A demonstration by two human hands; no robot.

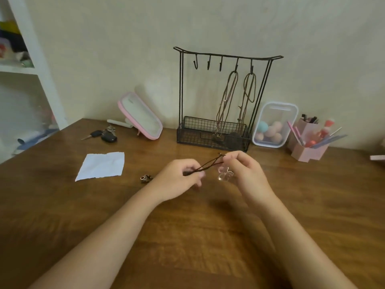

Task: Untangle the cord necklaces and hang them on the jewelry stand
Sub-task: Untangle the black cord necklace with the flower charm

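Fingers (234, 158): both sets are curled in and pinching, nothing loose on either side.
Left hand (179, 180): pinches the low end of the dark cord (208, 164), thumb against fingertips, just above the table (187, 236).
Right hand (244, 172): pinches the high end, so the strands run taut on a slant between the two hands.
Pendant (226, 174): dangles under the right fingers, off the wood.
Step in hand: looks like the tail of the untangling, with the strands drawn straight before hanging.
Doing it well: I'd keep the tension gentle and slide the left pinch along to feel for any crossing. Then open the loop wide and let the pendant hang free so its weight settles the cord.
Jewelry stand (227, 57): upright at the back by the wall. Two cord necklaces (227, 97) already hang on the two right hooks, and three free hooks (208, 63) wait to the left.
Cord feel: thin, round, matte brown; likely grippy enough to snag on itself.
Pendant look: glassy, see-through, lobed outline; exact shape too blurred to call.
Stand build: black wire, curved top bar, mesh basket base.
Table surface: glossy brown wood grain.
Stray bit: a small metal charm (145, 178) lies on the wood, left of the left hand.
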